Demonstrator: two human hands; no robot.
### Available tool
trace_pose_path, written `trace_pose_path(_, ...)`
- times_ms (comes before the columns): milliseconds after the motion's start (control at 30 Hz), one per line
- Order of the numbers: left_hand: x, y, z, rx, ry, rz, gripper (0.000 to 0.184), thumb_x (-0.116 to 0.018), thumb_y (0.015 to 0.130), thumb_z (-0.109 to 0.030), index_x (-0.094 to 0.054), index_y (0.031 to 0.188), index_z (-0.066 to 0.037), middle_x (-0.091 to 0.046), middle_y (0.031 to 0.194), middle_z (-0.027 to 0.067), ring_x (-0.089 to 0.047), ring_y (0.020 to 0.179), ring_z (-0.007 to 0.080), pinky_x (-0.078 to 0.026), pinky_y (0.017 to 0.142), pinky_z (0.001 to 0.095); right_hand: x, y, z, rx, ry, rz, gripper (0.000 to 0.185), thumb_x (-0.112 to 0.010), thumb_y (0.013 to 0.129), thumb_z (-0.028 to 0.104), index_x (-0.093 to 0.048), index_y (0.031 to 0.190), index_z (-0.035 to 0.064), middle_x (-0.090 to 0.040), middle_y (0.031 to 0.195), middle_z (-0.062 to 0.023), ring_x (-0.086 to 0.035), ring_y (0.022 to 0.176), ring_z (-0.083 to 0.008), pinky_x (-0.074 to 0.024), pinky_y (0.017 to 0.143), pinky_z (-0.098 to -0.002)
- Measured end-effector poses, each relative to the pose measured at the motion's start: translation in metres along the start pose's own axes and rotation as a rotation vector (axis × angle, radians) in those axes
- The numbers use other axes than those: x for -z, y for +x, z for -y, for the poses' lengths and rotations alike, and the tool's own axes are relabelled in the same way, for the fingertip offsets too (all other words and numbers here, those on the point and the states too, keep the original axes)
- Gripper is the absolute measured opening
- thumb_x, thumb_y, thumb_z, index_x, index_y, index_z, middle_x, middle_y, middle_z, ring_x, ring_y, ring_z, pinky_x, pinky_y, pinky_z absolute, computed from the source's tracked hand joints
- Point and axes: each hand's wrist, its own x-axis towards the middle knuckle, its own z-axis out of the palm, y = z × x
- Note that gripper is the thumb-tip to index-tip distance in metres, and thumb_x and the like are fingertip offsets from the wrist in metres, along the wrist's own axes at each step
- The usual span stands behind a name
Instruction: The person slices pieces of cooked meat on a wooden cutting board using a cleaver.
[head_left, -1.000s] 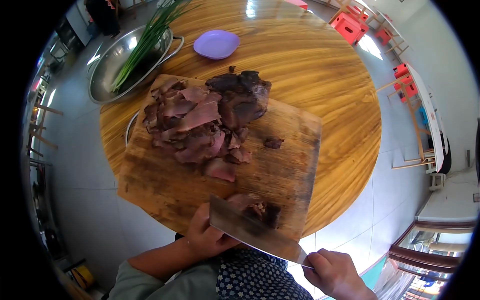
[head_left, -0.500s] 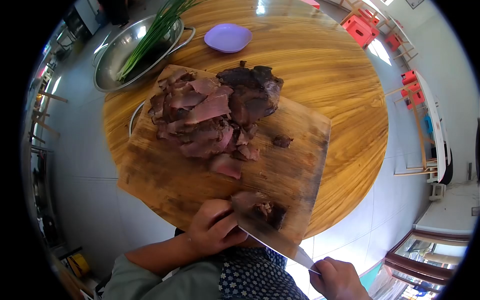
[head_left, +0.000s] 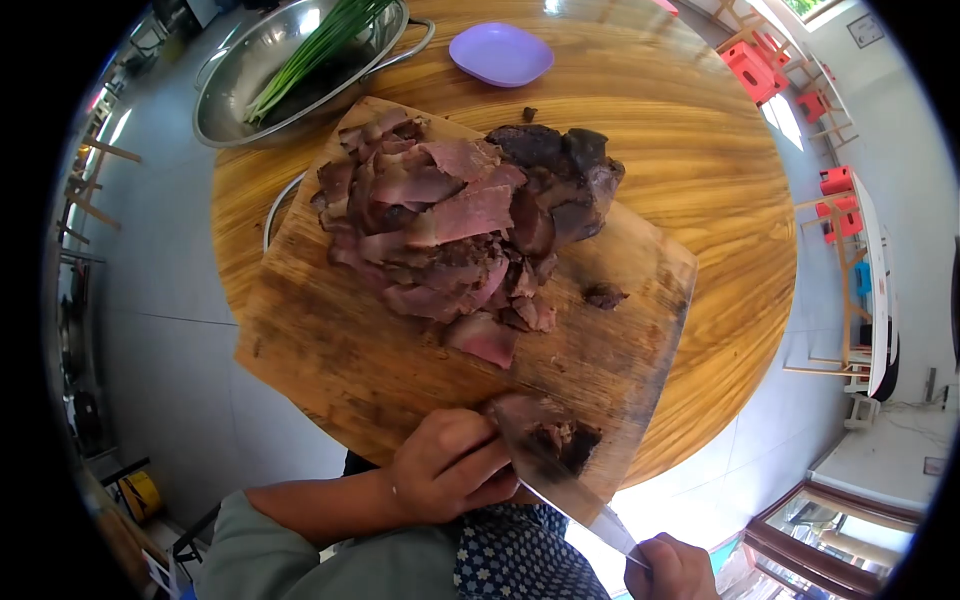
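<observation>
A wooden cutting board [head_left: 400,350] lies on the round table. On it is a heap of sliced dark red meat [head_left: 430,220], beside a large dark chunk [head_left: 565,185]. Near the board's front edge lies a smaller piece of meat [head_left: 565,440]. My right hand [head_left: 672,568] is closed round the handle of a wide-bladed knife [head_left: 560,488], its blade against that piece. My left hand [head_left: 452,468] has its fingers curled at the near side of the piece and the blade; what the fingertips hold is hidden.
A steel bowl [head_left: 230,95] with green stalks [head_left: 315,60] stands at the back left of the wooden table [head_left: 740,250]. A purple dish [head_left: 502,54] is behind the board. A small meat scrap [head_left: 605,295] lies right of the heap. Red stools [head_left: 750,70] stand beyond.
The view has shifted, so the board and table sit differently in frame. The blade has come down from above my left hand's fingers to the piece of meat, and my left fingers have curled closer together.
</observation>
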Motion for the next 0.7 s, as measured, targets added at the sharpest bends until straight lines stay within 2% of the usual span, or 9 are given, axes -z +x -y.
trace_pose_path(567,0.002,0.008,-0.004,0.027,0.008,-0.035,0.046,-0.086,0.076,-0.009,-0.069,0.118,0.001,-0.062,0.118,0.0137,-0.066,0.099,0.0310,-0.056,0.084,0.0397,0.002,0.005,0.003,-0.066,-0.015,0.001,0.010,-0.066,0.089,0.004,-0.058,0.094,0.0047,-0.062,0.078,-0.0175,-0.064,0.069,-0.0409,-0.0515,0.060,-0.0481)
trace_pose_path(633,0.001,0.007,-0.004,0.029,0.011,-0.017,0.046,-0.086,0.076,-0.009,-0.069,0.117,0.002,-0.063,0.118,0.0138,-0.066,0.100,0.0314,-0.056,0.085,0.0402,0.011,0.023,0.013,-0.032,-0.018,0.030,0.010,-0.066,0.090,0.005,-0.058,0.095,0.0044,-0.063,0.079,-0.0190,-0.064,0.070,-0.0419,-0.0516,0.061,-0.0492)
trace_pose_path(700,0.000,0.003,0.001,0.054,0.016,0.054,0.052,-0.086,0.076,-0.010,-0.065,0.123,0.001,-0.064,0.125,0.0170,-0.065,0.104,0.0332,-0.056,0.087,0.0420,0.016,0.038,0.024,0.035,-0.035,0.013,0.010,-0.066,0.091,0.008,-0.057,0.095,0.0044,-0.065,0.080,-0.0200,-0.064,0.071,-0.0434,-0.0517,0.062,-0.0502)
